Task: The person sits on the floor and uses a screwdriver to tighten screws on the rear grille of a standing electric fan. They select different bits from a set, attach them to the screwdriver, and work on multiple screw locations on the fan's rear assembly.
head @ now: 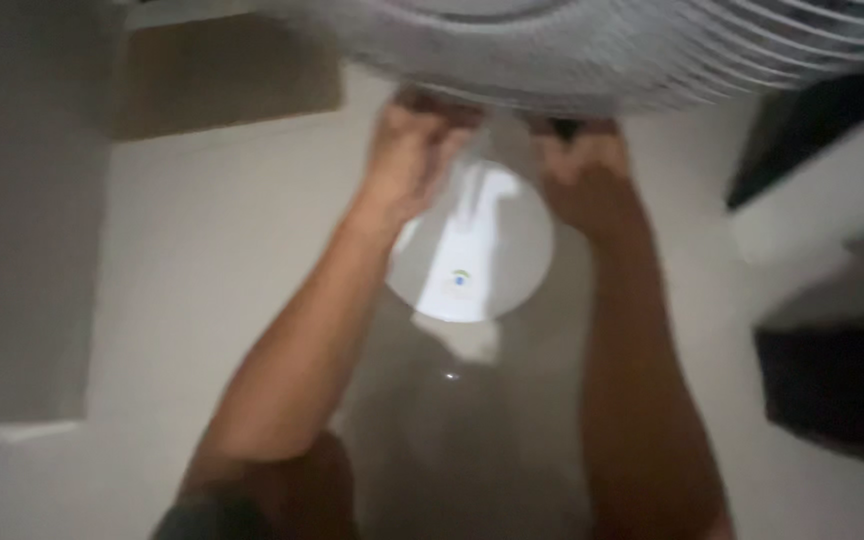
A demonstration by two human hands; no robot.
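Observation:
A white fan with a wire grille (632,50) fills the top of the blurred head view. Its round white base (482,270) stands on the floor below, between my forearms. My left hand (414,150) and my right hand (584,170) both reach up under the grille's lower edge, fingers curled and closed around it or around the part just behind it. The exact part gripped is hidden by blur and by the grille. The fan's stem runs down between my hands to the base.
A pale floor (202,250) surrounds the base. A brown flat shape (222,75) lies at the upper left, a grey slab (12,200) along the left edge. Dark furniture (832,390) and a white surface (822,200) stand at the right.

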